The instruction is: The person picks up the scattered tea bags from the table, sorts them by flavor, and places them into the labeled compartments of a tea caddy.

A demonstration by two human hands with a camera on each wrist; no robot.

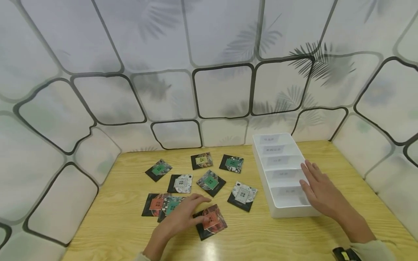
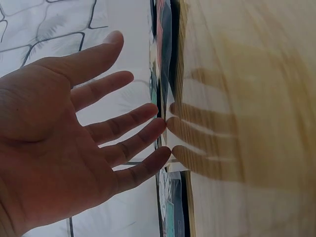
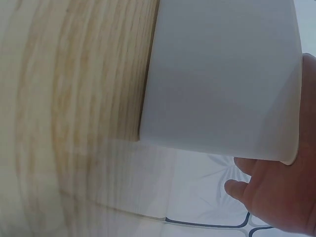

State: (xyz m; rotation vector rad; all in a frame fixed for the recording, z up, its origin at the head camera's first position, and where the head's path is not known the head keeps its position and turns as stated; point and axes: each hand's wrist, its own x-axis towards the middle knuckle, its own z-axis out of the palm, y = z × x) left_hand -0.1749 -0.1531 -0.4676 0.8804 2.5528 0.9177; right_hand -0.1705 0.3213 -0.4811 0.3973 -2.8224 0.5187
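My left hand point(image 1: 184, 214) is low over the wooden table, its thumb and index spread beside a red-labelled square packet point(image 1: 213, 222). In the left wrist view the fingers point(image 2: 143, 136) are loosely extended, tips close to the tabletop, with nothing held. Under that hand, a green-labelled packet point(image 1: 170, 206) partly overlaps another red-labelled packet point(image 1: 152, 205). On the right stands a white box point(image 1: 265, 181) split into labelled compartments, with nothing seen in them. My right hand point(image 1: 321, 188) rests along the box's right rim with its fingers extended; in the right wrist view the box wall hides part of it.
Farther back lie several more packets: green-labelled point(image 1: 158, 170), yellow-labelled point(image 1: 201, 160) and white-labelled point(image 1: 242, 196) ones among them. A patterned wall point(image 1: 222, 94) encloses the wooden table point(image 1: 107, 224) at the back and sides.
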